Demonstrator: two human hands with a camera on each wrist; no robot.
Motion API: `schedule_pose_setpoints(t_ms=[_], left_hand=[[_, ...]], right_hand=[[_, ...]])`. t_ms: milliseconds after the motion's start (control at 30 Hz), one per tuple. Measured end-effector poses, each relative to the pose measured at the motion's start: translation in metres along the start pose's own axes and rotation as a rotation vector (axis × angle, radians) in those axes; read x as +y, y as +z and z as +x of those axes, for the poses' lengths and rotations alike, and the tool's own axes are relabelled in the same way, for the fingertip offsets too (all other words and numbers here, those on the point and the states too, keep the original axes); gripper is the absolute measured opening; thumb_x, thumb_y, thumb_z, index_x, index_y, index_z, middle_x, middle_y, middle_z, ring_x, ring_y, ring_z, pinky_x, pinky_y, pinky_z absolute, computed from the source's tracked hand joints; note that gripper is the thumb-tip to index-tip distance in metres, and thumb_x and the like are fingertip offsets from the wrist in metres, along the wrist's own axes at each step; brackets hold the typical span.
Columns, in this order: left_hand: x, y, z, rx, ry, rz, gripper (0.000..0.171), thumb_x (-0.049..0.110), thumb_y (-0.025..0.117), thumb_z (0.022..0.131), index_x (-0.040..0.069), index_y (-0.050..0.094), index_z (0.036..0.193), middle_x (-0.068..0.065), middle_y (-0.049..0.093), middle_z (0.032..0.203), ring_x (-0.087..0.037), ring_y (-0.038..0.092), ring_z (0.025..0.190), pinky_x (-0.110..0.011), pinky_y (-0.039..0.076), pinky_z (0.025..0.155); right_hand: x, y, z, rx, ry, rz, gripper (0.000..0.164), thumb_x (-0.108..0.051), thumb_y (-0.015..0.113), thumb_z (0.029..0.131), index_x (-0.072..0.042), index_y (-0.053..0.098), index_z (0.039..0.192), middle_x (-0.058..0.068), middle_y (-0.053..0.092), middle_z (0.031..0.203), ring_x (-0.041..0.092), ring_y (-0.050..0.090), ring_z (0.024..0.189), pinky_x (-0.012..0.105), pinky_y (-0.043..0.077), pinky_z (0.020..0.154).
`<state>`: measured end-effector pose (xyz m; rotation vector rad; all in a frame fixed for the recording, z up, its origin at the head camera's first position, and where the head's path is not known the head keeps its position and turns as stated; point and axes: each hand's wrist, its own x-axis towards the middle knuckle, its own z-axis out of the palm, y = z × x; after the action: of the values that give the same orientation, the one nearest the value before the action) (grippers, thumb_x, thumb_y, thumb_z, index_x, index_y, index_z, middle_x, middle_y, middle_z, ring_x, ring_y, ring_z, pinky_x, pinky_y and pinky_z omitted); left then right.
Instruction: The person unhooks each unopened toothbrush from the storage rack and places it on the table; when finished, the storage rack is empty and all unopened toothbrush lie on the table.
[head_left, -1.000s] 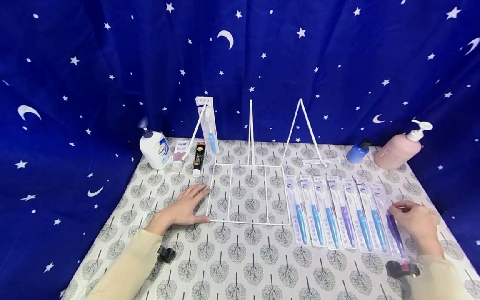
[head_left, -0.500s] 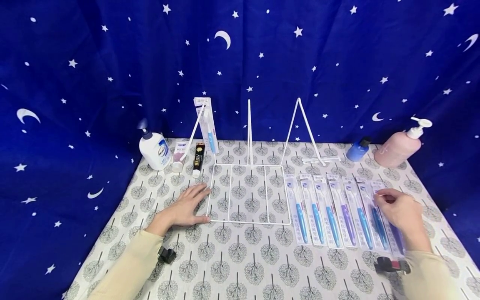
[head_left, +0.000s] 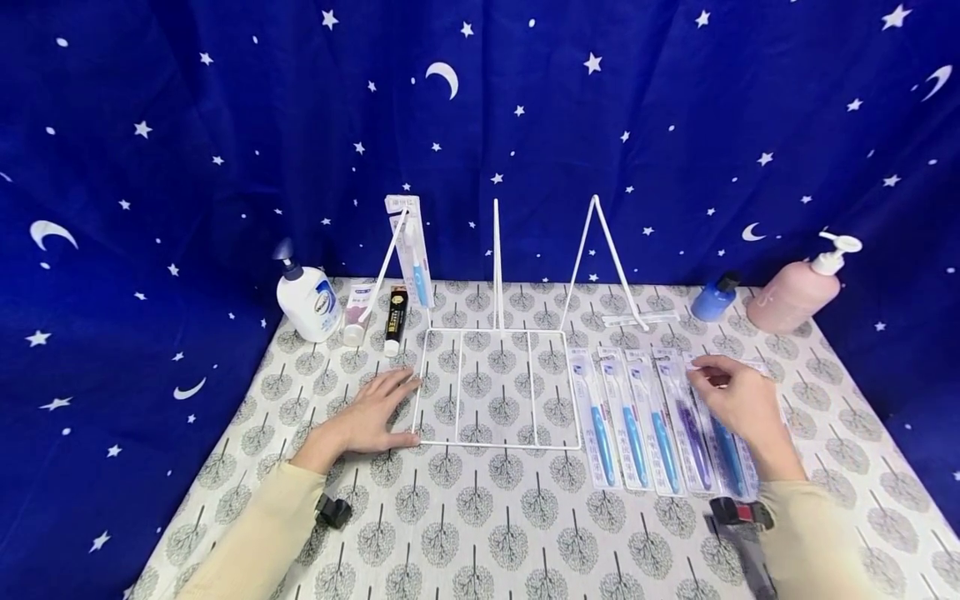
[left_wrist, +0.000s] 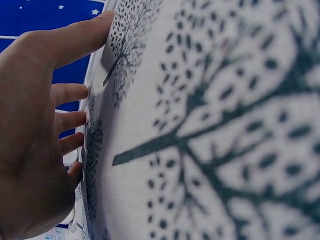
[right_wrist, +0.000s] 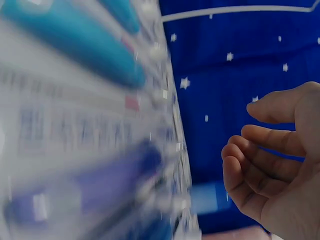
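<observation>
My left hand (head_left: 375, 412) lies spread on the tablecloth, its fingertips and thumb right at the left side of a white wire rack (head_left: 495, 447). In the left wrist view that hand (left_wrist: 35, 130) has its fingers extended and holds nothing. My right hand (head_left: 742, 408) hovers over a row of packaged toothbrushes, near the upper end of a purple one (head_left: 694, 446). Its fingers are loosely bent with nothing between them, as the right wrist view of the hand (right_wrist: 280, 160) shows. Blue packaged toothbrushes (head_left: 635, 446) lie to its left; hand and forearm hide the row's right end.
One packaged toothbrush (head_left: 420, 258) hangs on the rack's left hook. Behind the left hand are a white pump bottle (head_left: 307, 308), a pink-and-white tube (head_left: 358, 312) and a black tube (head_left: 396, 321). A blue bottle (head_left: 714, 300) and a pink pump bottle (head_left: 795, 296) stand back right.
My right hand has moved left along the toothbrush row, from the purple one at its right end to above the other purple one. The left hand has stayed put.
</observation>
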<state>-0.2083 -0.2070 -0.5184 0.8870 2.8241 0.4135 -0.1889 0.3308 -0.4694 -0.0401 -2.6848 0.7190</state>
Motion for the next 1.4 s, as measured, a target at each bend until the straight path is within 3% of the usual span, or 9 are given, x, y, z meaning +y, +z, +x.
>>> schedule_pose_setpoints(t_ms=[167,300,600,867,1167,1400], left_hand=[[0.000,-0.002,0.000,0.008,0.007,0.004,0.094,0.065,0.057,0.073,0.016,0.022,0.145,-0.008,0.011,0.153,-0.033,0.011,0.139,-0.059,0.015,0.109],[0.001,-0.002,0.000,0.000,0.002,0.005,0.094,0.065,0.057,0.073,0.016,0.022,0.146,-0.008,0.011,0.153,-0.032,0.011,0.139,-0.058,0.015,0.109],[0.003,-0.004,-0.001,-0.021,-0.024,0.009,0.094,0.064,0.059,0.073,0.017,0.022,0.146,-0.008,0.011,0.154,-0.031,0.011,0.139,-0.057,0.014,0.110],[0.003,-0.004,-0.001,-0.029,-0.028,0.018,0.094,0.065,0.058,0.073,0.018,0.022,0.146,-0.006,0.010,0.154,-0.031,0.010,0.140,-0.058,0.015,0.109],[0.005,-0.006,0.000,-0.026,-0.026,0.066,0.094,0.068,0.055,0.073,0.018,0.022,0.146,-0.006,0.011,0.154,-0.031,0.013,0.139,-0.056,0.016,0.110],[0.007,-0.007,-0.001,-0.022,-0.035,0.121,0.093,0.069,0.053,0.074,0.019,0.023,0.145,-0.008,0.014,0.153,-0.031,0.015,0.139,-0.058,0.017,0.109]], right_hand=[[-0.022,0.016,0.004,0.019,-0.054,0.100,0.022,-0.022,0.067,0.081,-0.010,0.068,0.099,0.007,0.071,0.080,-0.016,0.049,0.065,0.010,0.043,0.058],[-0.043,0.028,0.007,0.032,-0.086,0.194,0.021,-0.019,0.067,0.082,-0.008,0.068,0.100,0.006,0.070,0.082,-0.014,0.052,0.067,0.008,0.048,0.061],[-0.091,0.052,0.015,-0.017,-0.159,0.358,0.023,-0.015,0.068,0.081,-0.007,0.067,0.102,0.005,0.070,0.085,0.004,0.061,0.071,0.012,0.051,0.065],[-0.137,0.073,0.026,-0.064,-0.301,0.449,0.023,-0.013,0.067,0.081,-0.007,0.065,0.104,0.006,0.070,0.087,0.018,0.064,0.073,0.027,0.056,0.067],[-0.186,0.089,0.042,-0.168,-0.362,0.604,0.027,-0.017,0.066,0.083,-0.009,0.063,0.109,0.006,0.067,0.094,0.015,0.062,0.080,0.030,0.054,0.074],[-0.217,0.101,0.055,-0.173,-0.423,0.660,0.027,-0.014,0.068,0.081,-0.010,0.064,0.107,0.002,0.067,0.090,0.013,0.062,0.078,0.033,0.055,0.074]])
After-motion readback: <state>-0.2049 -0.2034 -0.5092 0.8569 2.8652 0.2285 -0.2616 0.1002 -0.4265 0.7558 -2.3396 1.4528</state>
